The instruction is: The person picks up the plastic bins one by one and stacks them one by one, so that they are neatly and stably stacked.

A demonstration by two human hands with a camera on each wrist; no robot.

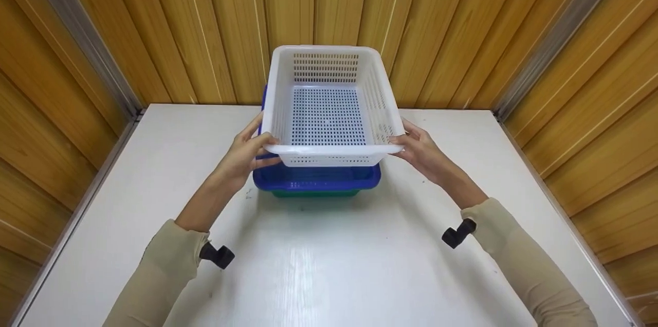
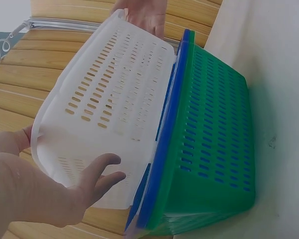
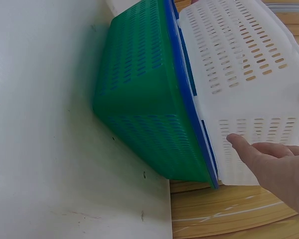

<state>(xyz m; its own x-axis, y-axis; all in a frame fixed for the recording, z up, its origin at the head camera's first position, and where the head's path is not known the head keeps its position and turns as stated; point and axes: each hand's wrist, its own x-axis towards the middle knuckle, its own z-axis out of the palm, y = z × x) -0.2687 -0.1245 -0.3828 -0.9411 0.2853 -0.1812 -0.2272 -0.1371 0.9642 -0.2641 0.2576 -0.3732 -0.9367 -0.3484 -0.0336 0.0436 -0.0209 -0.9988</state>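
Note:
A white perforated plastic basket (image 1: pixel 334 149) is held by both hands, its bottom partly inside the top of a blue basket (image 1: pixel 318 184). My left hand (image 1: pixel 241 155) grips its near left corner, thumb over the rim and fingers spread along the outer side. At the near right corner, my right hand (image 1: pixel 421 152) holds the rim with the thumb on top. The blue basket sits nested in a green basket (image 2: pixel 214 129), only its rim and part of the inside showing. Slots dot the green walls, seen in both wrist views.
The stacked baskets stand on a white table (image 1: pixel 329 265) close to its back edge. Wood-patterned panels (image 1: pixel 339 3) rise behind and on both sides, with metal posts (image 1: pixel 560 34) in the corners. A black wrist camera (image 1: pixel 218 255) sticks out from each sleeve.

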